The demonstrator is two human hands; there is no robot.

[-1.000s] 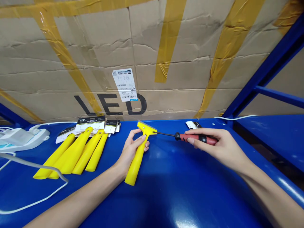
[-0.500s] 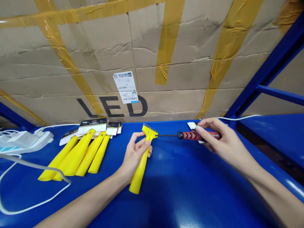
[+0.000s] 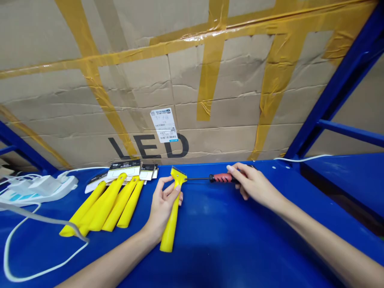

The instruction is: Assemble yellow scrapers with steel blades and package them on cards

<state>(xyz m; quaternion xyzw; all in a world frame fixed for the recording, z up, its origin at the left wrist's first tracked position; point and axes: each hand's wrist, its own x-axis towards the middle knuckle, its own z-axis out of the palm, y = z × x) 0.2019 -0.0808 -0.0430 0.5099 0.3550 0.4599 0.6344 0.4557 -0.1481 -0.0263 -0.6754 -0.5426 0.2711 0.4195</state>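
Note:
My left hand (image 3: 163,204) is closed round the neck of a yellow scraper (image 3: 170,230), its blade end up and its handle pointing down toward me. From the right, my right hand (image 3: 252,181) grips a screwdriver (image 3: 220,178) with a red and black handle. The screwdriver lies level, and its dark shaft reaches the right side of the scraper head; the exact contact at the tip is too small to make out. To the left of my left hand lie several more yellow scrapers (image 3: 103,208), fanned out, with black and white cards (image 3: 123,169) at their upper ends.
A large taped cardboard box (image 3: 144,92) stands behind the blue tabletop (image 3: 228,248). At the left is a white power strip (image 3: 57,188) with plugs, and a white cable (image 3: 30,276) loops in front of it. A blue metal post (image 3: 330,88) rises at the right.
The view has tilted up a little. My right hand has shifted its hold on the screwdriver handle, with the fingers now curled over its rear part. My left hand still holds the scraper.

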